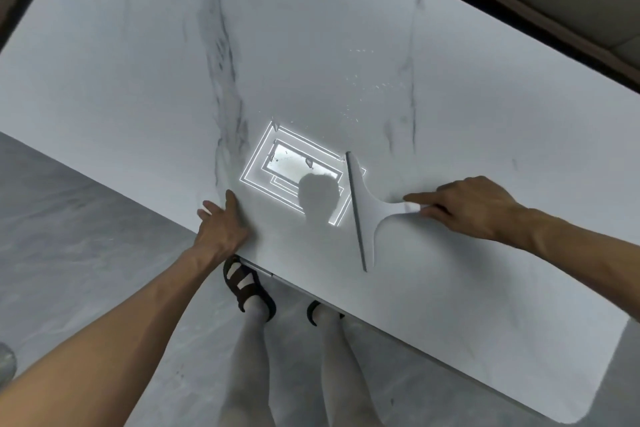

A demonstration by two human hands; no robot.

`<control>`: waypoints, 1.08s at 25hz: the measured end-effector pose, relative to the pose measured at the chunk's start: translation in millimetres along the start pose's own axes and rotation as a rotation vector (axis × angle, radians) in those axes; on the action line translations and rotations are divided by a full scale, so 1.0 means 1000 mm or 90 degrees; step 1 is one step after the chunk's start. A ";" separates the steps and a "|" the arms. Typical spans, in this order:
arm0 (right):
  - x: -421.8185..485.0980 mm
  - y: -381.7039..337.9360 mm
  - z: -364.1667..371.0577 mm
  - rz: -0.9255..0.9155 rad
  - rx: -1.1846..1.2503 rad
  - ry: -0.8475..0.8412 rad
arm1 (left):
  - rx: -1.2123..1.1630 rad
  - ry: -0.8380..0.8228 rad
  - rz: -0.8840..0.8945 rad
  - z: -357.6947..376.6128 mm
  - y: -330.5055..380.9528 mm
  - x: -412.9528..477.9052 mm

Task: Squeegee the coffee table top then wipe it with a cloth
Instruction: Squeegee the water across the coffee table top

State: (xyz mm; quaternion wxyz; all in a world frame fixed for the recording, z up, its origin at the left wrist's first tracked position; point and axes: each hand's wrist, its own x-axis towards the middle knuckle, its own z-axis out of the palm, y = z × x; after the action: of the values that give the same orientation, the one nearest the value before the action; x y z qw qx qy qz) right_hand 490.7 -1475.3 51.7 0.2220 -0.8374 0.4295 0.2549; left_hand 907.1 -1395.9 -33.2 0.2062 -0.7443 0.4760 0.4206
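A white marble-look coffee table top fills most of the view. A white squeegee lies with its blade flat on the top, near the front edge. My right hand grips its handle, index finger stretched along it toward the blade. My left hand rests flat at the table's front edge, fingers straight. Small water droplets speckle the surface beyond the squeegee. No cloth is in view.
A ceiling light's reflection shines on the top beside the blade. My legs and dark sandals stand on the grey floor under the front edge. A dark gap and upholstery run along the far right.
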 end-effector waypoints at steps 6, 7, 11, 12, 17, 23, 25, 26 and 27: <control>0.045 -0.080 -0.003 -0.170 -0.043 0.033 | -0.189 0.213 -0.028 -0.017 -0.018 -0.011; 0.066 -0.111 0.001 -0.203 -0.041 0.032 | -0.230 0.270 -0.050 -0.022 -0.027 -0.010; 0.138 -0.193 0.002 -0.234 -0.017 0.043 | -0.229 0.352 -0.072 -0.041 -0.052 0.011; 0.148 -0.192 -0.001 -0.220 0.001 0.058 | -0.229 0.348 -0.071 -0.044 -0.052 0.017; 0.124 -0.093 -0.014 -0.030 0.087 0.101 | -0.240 0.300 0.016 -0.051 -0.026 0.029; 0.033 0.000 -0.029 0.228 0.119 0.125 | -0.264 0.232 0.069 -0.071 0.008 0.032; 0.034 -0.014 -0.040 0.178 0.118 0.118 | -0.277 0.236 0.077 -0.082 0.011 0.034; 0.045 -0.029 -0.044 0.124 0.113 0.107 | -0.289 0.238 0.065 -0.088 0.010 0.035; 0.062 -0.049 -0.047 0.060 0.109 0.094 | -0.304 0.238 0.044 -0.095 0.007 0.036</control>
State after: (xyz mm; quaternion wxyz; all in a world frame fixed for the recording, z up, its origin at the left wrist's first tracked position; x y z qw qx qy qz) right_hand 574.1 -1514.3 56.7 0.2486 -0.8108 0.5035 0.1651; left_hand 948.8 -1485.7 -8.8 -0.0803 -0.8198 0.4180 0.3831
